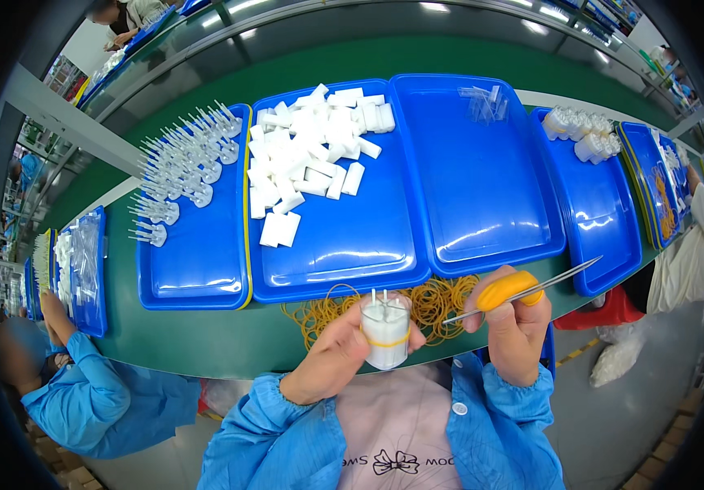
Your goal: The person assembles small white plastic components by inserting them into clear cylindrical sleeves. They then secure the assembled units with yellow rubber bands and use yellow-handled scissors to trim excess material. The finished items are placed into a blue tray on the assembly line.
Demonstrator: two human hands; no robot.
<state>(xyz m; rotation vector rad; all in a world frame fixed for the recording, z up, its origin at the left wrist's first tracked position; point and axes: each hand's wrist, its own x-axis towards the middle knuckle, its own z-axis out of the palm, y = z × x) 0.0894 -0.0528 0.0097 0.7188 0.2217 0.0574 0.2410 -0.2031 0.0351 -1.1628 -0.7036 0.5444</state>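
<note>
At the left I see a blue tray [197, 269] with clear pronged pieces [197, 151] in its far half, then a second tray [344, 261] with white blocks [319, 147] toward its far and left edges. Below it, at the green table's [246, 347] near edge, my left hand [331, 355] grips a clear, prong-topped bundle [386, 327] circled by a yellow band, in front of loose rubber bands [443, 304]. Clear pieces [484, 104] lie by a third tray's [482, 204] far right corner. My right hand [519, 339] grips a slim metal tool [566, 280]. More bundles [584, 131] sit at the rightmost large tray's [605, 237] far end.
</note>
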